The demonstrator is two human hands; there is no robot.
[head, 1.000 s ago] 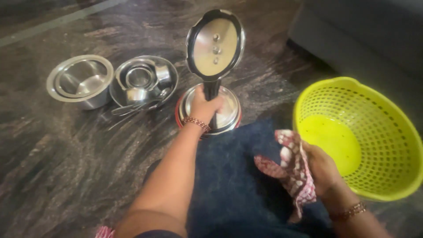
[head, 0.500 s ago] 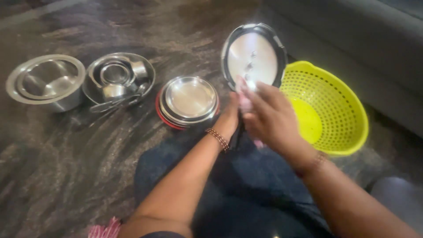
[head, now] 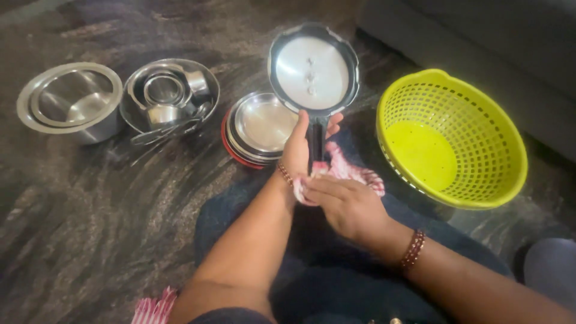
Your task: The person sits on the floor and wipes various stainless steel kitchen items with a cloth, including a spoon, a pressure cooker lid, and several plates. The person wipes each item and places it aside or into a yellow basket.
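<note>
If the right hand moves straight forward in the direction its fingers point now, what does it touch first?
The right hand points left, toward the left hand. It already presses the red-white cloth at the lid's black handle, so probably it meets that handle and the left wrist first; depth is unclear.

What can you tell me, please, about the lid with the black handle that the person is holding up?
The lid is a round disc of shiny, silvery metal with a dark rim and a few small studs in a line down its middle. A black handle runs down from its lower edge. It is held upright above the floor, face toward the camera. The left hand grips the handle, and the right hand presses a red and white cloth against the handle's lower end.
</note>
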